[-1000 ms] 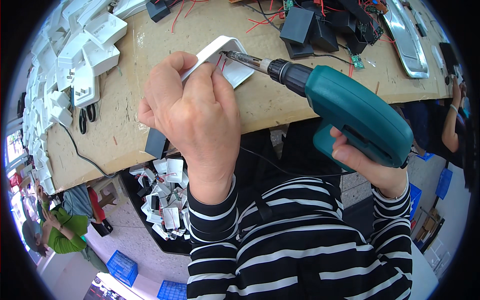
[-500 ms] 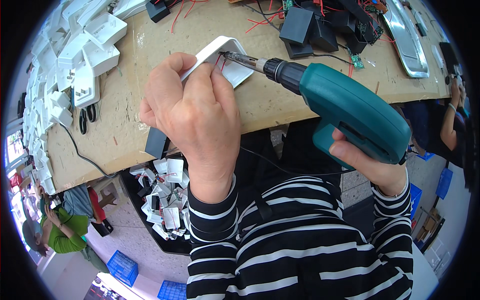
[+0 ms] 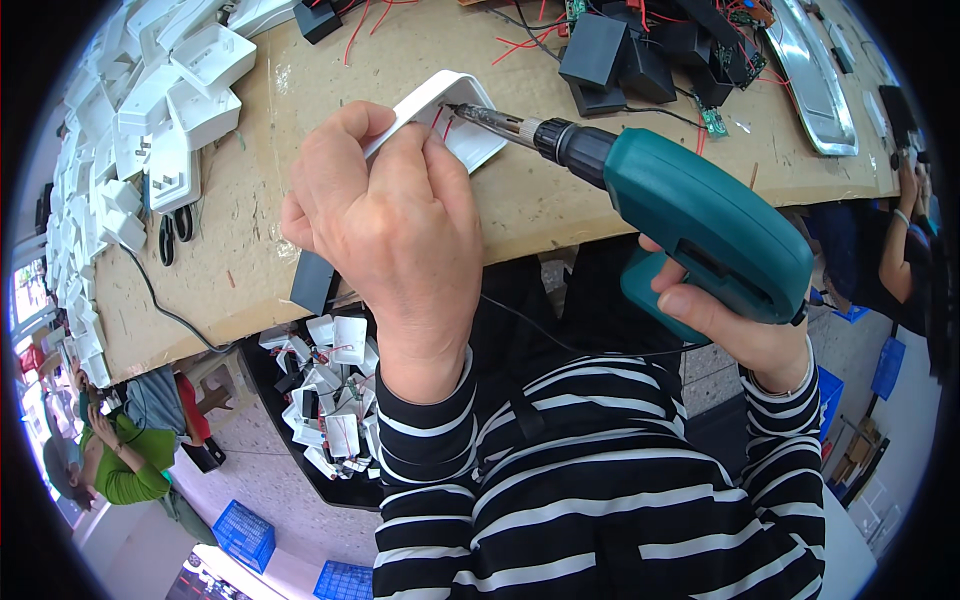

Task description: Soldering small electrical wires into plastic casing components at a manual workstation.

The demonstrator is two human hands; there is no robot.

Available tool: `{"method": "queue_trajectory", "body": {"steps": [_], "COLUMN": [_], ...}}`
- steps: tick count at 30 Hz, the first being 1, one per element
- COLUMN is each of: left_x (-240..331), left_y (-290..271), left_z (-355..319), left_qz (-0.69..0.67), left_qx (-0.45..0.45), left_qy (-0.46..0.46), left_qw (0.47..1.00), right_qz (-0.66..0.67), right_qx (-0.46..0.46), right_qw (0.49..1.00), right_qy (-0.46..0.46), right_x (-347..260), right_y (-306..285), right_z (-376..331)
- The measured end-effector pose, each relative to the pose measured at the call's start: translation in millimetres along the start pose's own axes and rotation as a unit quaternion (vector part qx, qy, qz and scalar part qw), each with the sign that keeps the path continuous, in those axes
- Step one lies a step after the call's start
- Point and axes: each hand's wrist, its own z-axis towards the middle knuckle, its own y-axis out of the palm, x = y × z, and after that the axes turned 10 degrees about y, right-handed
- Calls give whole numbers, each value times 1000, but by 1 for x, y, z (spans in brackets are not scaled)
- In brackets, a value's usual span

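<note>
My left hand (image 3: 390, 220) is closed on the near side of a small white plastic casing (image 3: 480, 150), tilted above the table. Thin red wires run inside the casing; my fingers hide part of it. In my right hand (image 3: 735, 325) is a teal, pistol-shaped soldering gun (image 3: 705, 205), gripped by its handle, with a black collar and a slim metal barrel. Its tip reaches into the casing beside the red wires; whether it touches anything there I cannot tell. A black cord hangs below the gun.
White casings (image 3: 210, 60) pile up on the left, near black-handled scissors (image 3: 175, 235). Black boxes (image 3: 595, 55) with red wires and a metal tray (image 3: 815, 85) lie at the far right. Below the table edge sits a black bin (image 3: 300, 470) of white parts. Other people work at both sides.
The soldering gun's body and my right hand have shifted slightly to the left. The tip stays inside the casing, and my left hand has hardly moved.
</note>
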Motion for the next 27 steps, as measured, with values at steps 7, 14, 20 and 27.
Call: {"method": "queue_trajectory", "body": {"steps": [7,14,20,27], "left_x": [0,0,-1,-1], "left_y": [1,0,1,1], "left_z": [0,0,0,0], "left_qz": [-1,-4,-2,-4], "left_qx": [5,3,7,5], "left_qy": [2,-1,2,0], "left_qw": [1000,1000,1000,1000], "right_qz": [-16,-21,-26,42], "right_qx": [-2,21,5,-5], "right_qw": [1000,1000,999,999], "right_qy": [-10,4,-18,1], "right_x": [3,1,4,5], "right_y": [-2,1,2,4], "right_z": [-5,-6,-4,-2]}}
